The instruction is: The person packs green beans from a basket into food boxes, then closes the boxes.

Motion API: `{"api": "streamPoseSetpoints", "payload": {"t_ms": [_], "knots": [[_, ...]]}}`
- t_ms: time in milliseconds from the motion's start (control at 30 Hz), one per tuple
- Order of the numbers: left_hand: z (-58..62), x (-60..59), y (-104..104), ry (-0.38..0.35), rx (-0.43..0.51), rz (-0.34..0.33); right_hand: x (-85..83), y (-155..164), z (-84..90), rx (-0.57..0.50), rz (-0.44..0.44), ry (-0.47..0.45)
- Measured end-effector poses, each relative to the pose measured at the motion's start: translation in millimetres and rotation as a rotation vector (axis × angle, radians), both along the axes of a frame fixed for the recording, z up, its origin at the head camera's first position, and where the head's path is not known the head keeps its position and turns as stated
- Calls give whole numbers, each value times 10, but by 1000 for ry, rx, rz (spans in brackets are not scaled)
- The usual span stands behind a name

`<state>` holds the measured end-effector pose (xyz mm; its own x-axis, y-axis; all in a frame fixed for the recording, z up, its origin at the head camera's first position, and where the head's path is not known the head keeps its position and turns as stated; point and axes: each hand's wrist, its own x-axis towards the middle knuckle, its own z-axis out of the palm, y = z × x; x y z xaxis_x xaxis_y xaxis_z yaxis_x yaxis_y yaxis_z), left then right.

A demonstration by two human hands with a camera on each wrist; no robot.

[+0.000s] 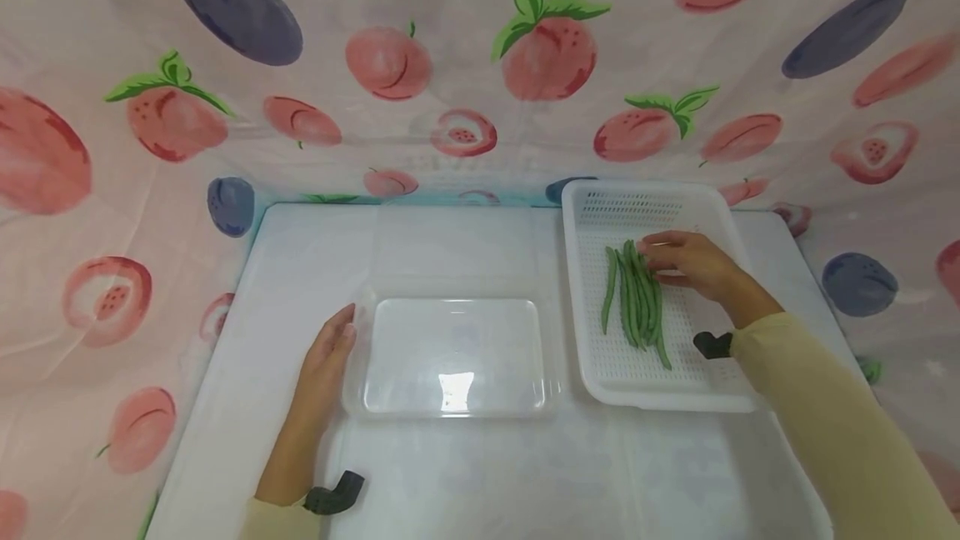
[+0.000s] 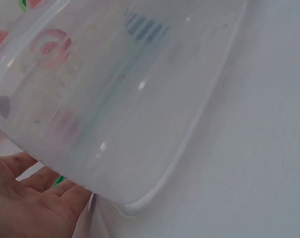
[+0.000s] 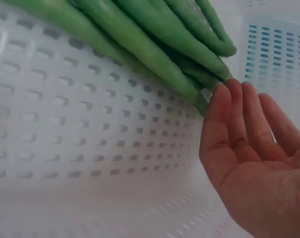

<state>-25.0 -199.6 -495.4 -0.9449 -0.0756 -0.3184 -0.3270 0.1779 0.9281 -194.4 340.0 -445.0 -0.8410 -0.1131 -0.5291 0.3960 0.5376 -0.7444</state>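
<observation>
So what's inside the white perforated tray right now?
A bunch of green beans lies in the white perforated tray, with the right hand touching their far ends. The hand covers part of the tray floor, so anything beneath it can't be seen.

You have a white tabletop (image 1: 465, 473) under everything, and a pink cloth printed with peaches and plums (image 1: 465, 65) hung behind and beside it

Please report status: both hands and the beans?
Left hand open against clear container. Right hand open, fingertips touching green beans in white basket. Nothing blocking.
</observation>
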Motion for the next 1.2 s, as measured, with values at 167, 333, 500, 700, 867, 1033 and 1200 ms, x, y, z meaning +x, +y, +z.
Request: {"api": "streamPoseSetpoints", "payload": {"t_ms": [167, 333, 500, 700, 867, 1033, 1200], "knots": [[-56, -22, 4, -7, 62, 6, -26, -1, -61, 23, 10, -8], [-101, -45, 18, 26, 125, -5, -52, 20, -128, 57, 5, -31], [-129, -70, 17, 72, 186, -27, -63, 12, -169, 80, -20, -43], [-162, -87, 9, 108, 251, -46, -66, 15, -216, 96, -23, -53], [-190, -104, 26, 138, 291, -46, -64, 57, -246, 77, -17, -55], [-230, -118, 24, 145, 297, -44, -60, 74, -278, 71, -16, -40], [-256, -118, 19, 151, 318, -50, -61, 85, -327, 56, -22, -23]]}}
